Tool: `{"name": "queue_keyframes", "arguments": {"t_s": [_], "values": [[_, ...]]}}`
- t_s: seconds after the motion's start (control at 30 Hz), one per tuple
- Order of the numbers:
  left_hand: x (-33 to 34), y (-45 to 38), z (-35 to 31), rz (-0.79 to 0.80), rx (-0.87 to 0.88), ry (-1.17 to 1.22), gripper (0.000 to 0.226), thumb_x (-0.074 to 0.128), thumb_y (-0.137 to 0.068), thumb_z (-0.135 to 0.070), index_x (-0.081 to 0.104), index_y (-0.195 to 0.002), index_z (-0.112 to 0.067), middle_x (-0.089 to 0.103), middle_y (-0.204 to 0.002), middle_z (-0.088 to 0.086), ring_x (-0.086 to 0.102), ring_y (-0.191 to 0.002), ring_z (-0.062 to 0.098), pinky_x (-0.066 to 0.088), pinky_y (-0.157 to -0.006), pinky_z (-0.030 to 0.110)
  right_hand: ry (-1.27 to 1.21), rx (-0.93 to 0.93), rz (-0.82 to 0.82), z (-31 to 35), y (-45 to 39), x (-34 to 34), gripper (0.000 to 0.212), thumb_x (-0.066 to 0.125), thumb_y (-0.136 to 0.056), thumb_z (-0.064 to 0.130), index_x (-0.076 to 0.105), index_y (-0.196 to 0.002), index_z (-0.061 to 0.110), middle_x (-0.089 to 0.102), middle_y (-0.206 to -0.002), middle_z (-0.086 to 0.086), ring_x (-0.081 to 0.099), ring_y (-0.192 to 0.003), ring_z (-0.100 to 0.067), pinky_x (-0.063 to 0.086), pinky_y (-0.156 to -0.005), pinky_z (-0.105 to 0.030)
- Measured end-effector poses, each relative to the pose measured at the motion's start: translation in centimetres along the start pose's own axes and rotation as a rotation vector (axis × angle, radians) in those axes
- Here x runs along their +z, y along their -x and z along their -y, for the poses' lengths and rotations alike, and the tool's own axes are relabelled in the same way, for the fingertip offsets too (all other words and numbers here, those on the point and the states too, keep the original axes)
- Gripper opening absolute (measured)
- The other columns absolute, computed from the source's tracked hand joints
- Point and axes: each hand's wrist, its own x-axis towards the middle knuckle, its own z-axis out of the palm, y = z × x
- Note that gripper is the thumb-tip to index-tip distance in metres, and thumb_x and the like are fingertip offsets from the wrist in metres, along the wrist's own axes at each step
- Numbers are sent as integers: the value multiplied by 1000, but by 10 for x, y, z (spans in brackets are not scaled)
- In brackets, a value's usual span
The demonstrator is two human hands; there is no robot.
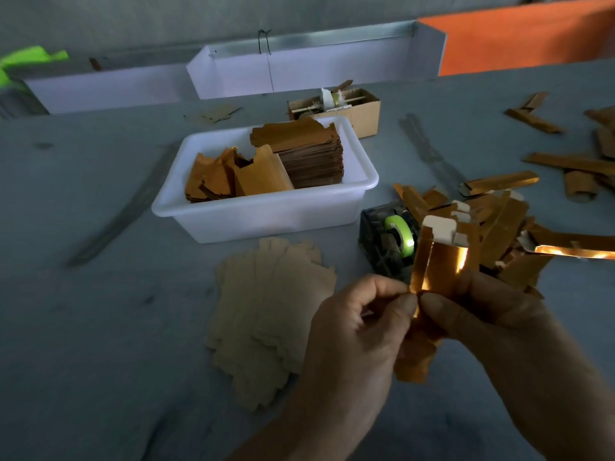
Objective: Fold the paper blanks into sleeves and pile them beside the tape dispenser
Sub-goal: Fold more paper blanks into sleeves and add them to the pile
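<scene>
Both hands up over the desk [100, 327], working one gold paper blank [436, 271]. Left hand [359, 331] has fingers curled, thumb and forefinger pinching the blank's left edge strip. Right hand [492, 314] grips the blank from the right, thumb tip pressed on the fold line, touching the left thumb. Blank stands roughly upright between the hands, partly folded, shiny gold inside facing the camera, white tab on top. Tape dispenser [387, 241] with green tape roll sits just beyond the left hand, touching nothing held. Pile of folded sleeves [499, 224] lies beyond the right hand, just beside the dispenser. Fanned stack of flat blanks [266, 314] on the desk, left of the left hand. White plastic tub [266, 214] farther out past the left hand, holding more stacked blanks. Small cardboard box [361, 114] behind the tub. More loose folded pieces [572, 161] far out past the right hand.
</scene>
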Motion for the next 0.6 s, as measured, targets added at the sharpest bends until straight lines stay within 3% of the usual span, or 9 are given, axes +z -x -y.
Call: {"name": "queue_keyframes", "arguments": {"t_s": [0.07, 0.13, 0.2, 0.27, 0.37, 0.4, 0.47, 0.53, 0.6], "values": [[-3, -1, -1, 6, -36, -11, 17, 62, -92, -22, 65, -105, -33, 69, -76, -7, 71, -73, 13, 58, -63, 27, 1, 4, 6, 0, 0, 0, 25, 58, -64, 42, 71, -79, 27, 68, -81, -5, 64, -82, -25, 49, -85, -55], [-7, -4, -4, 26, -69, -36, 25, 62, -91, -25, 60, -115, -34, 69, -77, -6, 71, -76, 12, 58, -61, 27, 13, 28, 20, -4, -3, -3, 13, 58, -75, 32, 70, -80, 29, 69, -80, -1, 65, -80, -18, 50, -84, -51], [-14, -8, -7, 14, -38, -151, 17, 59, -92, -34, 62, -108, -32, 71, -82, -6, 71, -77, 9, 56, -58, 24, 26, 25, -15, -8, -7, -9, 17, 57, -81, 26, 69, -83, 38, 71, -81, 7, 65, -77, -10, 49, -82, -43], [-28, -14, -4, -121, 24, -523, 24, 55, -91, -48, 64, -102, -30, 71, -90, -8, 67, -84, 6, 55, -71, 27, 35, -28, -136, -6, -14, -20, 23, 58, -81, 29, 67, -83, 50, 70, -80, 16, 65, -73, -13, 50, -76, -39], [-61, -23, 4, -293, -67, -1222, 57, 46, -88, -59, 50, -131, -21, 53, -133, 6, 44, -126, 27, 37, -104, 39, 217, -112, -318, -5, -34, -46, 38, 58, -86, 26, 60, -73, 62, 66, -66, 12, 59, -64, -9, 46, -55, -28], [-75, -25, 8, -291, -201, -1353, 73, 37, -86, -68, 36, -141, -20, 37, -147, 11, 28, -138, 33, 28, -111, 46, 302, -137, -362, -10, -45, -56, 31, 57, -87, 27, 62, -74, 55, 63, -61, 7, 58, -59, -10, 43, -50, -25], [-99, -28, 16, -292, -441, -1355, 100, 20, -71, -84, 13, -150, -23, 13, -158, 11, 7, -146, 37, 16, -115, 53, 479, -76, -370, -22, -67, -72, 12, 56, -88, 28, 63, -79, 28, 61, -63, -2, 57, -55, -17, 40, -45, -24], [-115, -30, 26, -286, -511, -1220, 112, 18, -61, -87, 12, -151, -21, 15, -159, 11, 12, -145, 35, 19, -116, 52, 733, -26, -378, -33, -82, -79, 15, 56, -89, 24, 56, -82, 11, 54, -64, -4, 51, -54, -19, 35, -47, -25], [-119, -29, 37, -304, -472, -1123, 106, 28, -69, -83, 18, -151, -18, 21, -157, 9, 19, -144, 30, 22, -117, 47, 818, -92, -504, -35, -83, -77, 16, 57, -89, 21, 57, -97, 7, 54, -82, -8, 50, -70, -26, 41, -54, -33]]}}
